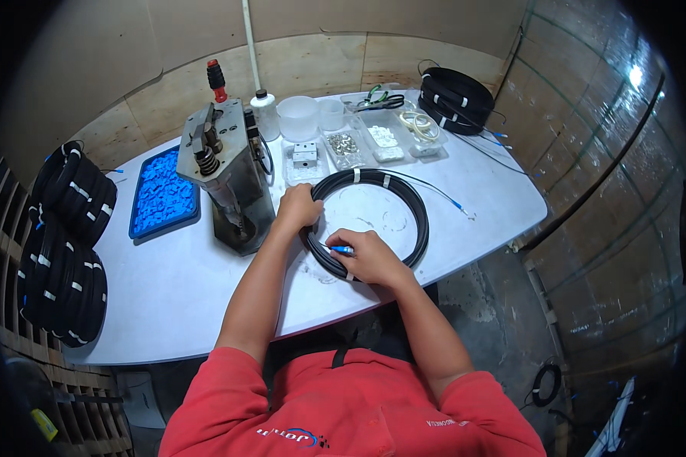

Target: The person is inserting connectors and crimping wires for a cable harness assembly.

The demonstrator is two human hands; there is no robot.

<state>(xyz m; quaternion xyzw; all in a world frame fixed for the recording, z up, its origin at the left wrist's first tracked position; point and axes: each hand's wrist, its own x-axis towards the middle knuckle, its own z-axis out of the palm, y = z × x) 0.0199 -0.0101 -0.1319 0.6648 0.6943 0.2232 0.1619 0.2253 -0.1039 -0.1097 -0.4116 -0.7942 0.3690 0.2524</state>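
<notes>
A: Tabletop (484, 202) – what's on it?
B: Wht surface. Blk cable coil (416, 206) lies flat nr front edge, approx ctr. Metal press (232, 190) stands L of coil; blue tray (168, 227) w/ blue bits, further L.
A: Back?
B: L to R: wht bottle (264, 118), lg tub (297, 120), sm tub (331, 116), then tied blk coils (453, 107) at far R. Clear boxes (391, 158) w/ sm parts sit nr tubs.
A: L-edge coils (61, 286) on it too?
B: Can't tell.
</notes>
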